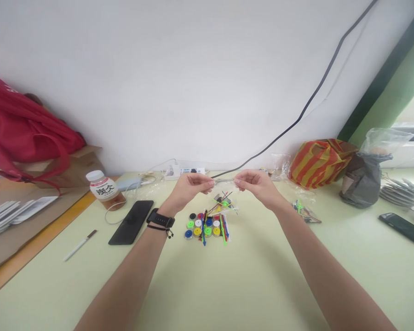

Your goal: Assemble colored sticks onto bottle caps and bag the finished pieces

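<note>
Both hands are raised over the middle of the table, thumbs and fingers pinched. Between them a small clear plastic bag [224, 185] is stretched by its top edge. My left hand [193, 187] grips one corner, and my right hand [253, 184] the other. Below, colourful thin plastic pieces [223, 200] show; I cannot tell whether they lie in the bag or behind it. Nearer to me, rows of round coloured-topped pieces [198, 231] lie on the table. Across and beside them are blue, green, red and white arrow-shaped sticks [223, 230].
To the left are a black phone [131, 223], a marker pen [80, 245], a drink bottle [105, 190] and a red bag [27, 124]. On the right lie another bag of parts [305, 212], a striped bag [320, 163], a grey bag [360, 181] and a dark phone [405, 231].
</note>
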Motion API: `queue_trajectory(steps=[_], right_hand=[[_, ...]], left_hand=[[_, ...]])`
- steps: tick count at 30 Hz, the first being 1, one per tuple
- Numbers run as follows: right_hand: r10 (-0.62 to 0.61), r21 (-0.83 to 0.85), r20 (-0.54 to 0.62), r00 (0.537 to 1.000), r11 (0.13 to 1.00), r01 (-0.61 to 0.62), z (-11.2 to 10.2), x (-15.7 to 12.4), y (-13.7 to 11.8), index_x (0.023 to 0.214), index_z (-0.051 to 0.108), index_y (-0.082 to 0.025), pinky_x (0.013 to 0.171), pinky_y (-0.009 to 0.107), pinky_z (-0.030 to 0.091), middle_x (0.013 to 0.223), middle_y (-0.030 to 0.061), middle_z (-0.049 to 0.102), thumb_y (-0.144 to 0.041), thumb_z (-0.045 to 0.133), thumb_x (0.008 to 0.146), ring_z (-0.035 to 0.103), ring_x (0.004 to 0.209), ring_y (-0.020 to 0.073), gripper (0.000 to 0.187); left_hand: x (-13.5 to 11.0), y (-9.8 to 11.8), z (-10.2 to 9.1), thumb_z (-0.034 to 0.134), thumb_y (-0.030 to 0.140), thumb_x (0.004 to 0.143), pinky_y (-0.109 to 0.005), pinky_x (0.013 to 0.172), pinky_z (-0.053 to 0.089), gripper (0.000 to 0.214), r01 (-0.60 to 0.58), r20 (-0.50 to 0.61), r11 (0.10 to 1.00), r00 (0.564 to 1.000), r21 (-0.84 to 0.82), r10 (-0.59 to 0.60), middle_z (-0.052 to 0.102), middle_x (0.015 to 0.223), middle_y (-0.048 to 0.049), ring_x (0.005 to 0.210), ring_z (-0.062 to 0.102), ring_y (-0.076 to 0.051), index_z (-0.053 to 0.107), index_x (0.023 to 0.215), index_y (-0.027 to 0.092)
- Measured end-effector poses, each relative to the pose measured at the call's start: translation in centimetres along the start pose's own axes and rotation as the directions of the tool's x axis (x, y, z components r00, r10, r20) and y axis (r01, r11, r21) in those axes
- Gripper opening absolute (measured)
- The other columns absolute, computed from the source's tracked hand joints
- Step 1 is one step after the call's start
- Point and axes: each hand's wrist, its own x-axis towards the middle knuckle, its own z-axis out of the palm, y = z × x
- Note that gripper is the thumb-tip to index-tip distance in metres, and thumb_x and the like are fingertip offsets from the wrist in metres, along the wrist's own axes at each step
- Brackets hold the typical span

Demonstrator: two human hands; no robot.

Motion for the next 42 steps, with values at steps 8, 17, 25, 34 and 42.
queue_trajectory(steps=[8, 17, 25, 34, 42], right_hand=[[0.070, 0.085, 0.102, 0.992, 0.993, -0.079, 0.3, 0.0, 0.6, 0.101, 0.074, -0.018, 0.076, 0.033, 0.050, 0.082, 0.0026, 0.070, -0.043, 0.088, 0.071, 0.062, 0.078, 0.0169, 0.041], [0.023, 0.106, 0.062, 0.998, 0.994, -0.029, 0.0, 0.1, 1.0, 0.085, 0.077, -0.019, 0.067, 0.032, 0.048, 0.073, 0.0019, 0.068, -0.040, 0.085, 0.077, 0.057, 0.068, 0.0151, 0.024], [0.073, 0.294, 0.012, 0.997, 0.953, -0.074, 0.0, 0.2, 2.1, 0.083, 0.083, -0.023, 0.071, 0.033, 0.048, 0.078, 0.0040, 0.073, -0.028, 0.083, 0.072, 0.061, 0.073, 0.0174, 0.013], [-0.045, 0.062, 0.004, 0.999, 0.997, 0.045, -0.2, 0.0, 0.9, 0.087, 0.083, -0.023, 0.080, 0.034, 0.050, 0.090, 0.0050, 0.074, -0.028, 0.076, 0.080, 0.063, 0.086, 0.0197, 0.011], [-0.075, 0.032, -0.058, 0.995, 0.997, 0.077, 0.3, 0.3, 1.2, 0.105, 0.077, -0.021, 0.082, 0.036, 0.054, 0.091, 0.0058, 0.074, -0.038, 0.082, 0.080, 0.067, 0.085, 0.0206, 0.031]], left_hand=[[0.0, 0.0, 0.3, 0.088, 0.036, 0.076, -0.026, 0.063, 0.053, 0.026, -0.034, 0.040, 0.999, 0.999, -0.007, 0.034, 0.073, 0.072, -0.0060, 0.064, 0.063, -0.014, 0.082, 0.087, 0.014], [-0.2, 0.4, -0.5, 0.090, 0.034, 0.073, -0.028, 0.068, 0.058, 0.029, 0.011, 0.090, 0.999, 0.996, 0.052, -0.016, 0.077, 0.077, -0.0083, 0.069, 0.068, -0.017, 0.083, 0.094, 0.015], [-0.2, 0.5, -1.0, 0.084, 0.027, 0.078, -0.032, 0.081, 0.059, 0.022, 0.006, 0.108, 1.000, 0.994, -0.008, -0.005, 0.080, 0.090, -0.0115, 0.084, 0.072, -0.020, 0.085, 0.096, 0.016], [-0.2, 0.7, -0.1, 0.086, 0.029, 0.075, -0.031, 0.080, 0.057, 0.018, -0.037, 0.008, 0.997, 0.999, 0.073, 0.036, 0.079, 0.085, -0.0097, 0.082, 0.071, -0.021, 0.082, 0.086, 0.015], [-0.2, 0.8, 0.0, 0.090, 0.033, 0.072, -0.033, 0.082, 0.058, 0.037, -0.078, -0.034, 0.993, 0.996, 0.091, 0.081, 0.078, 0.087, -0.0075, 0.081, 0.071, -0.019, 0.079, 0.104, 0.017]])
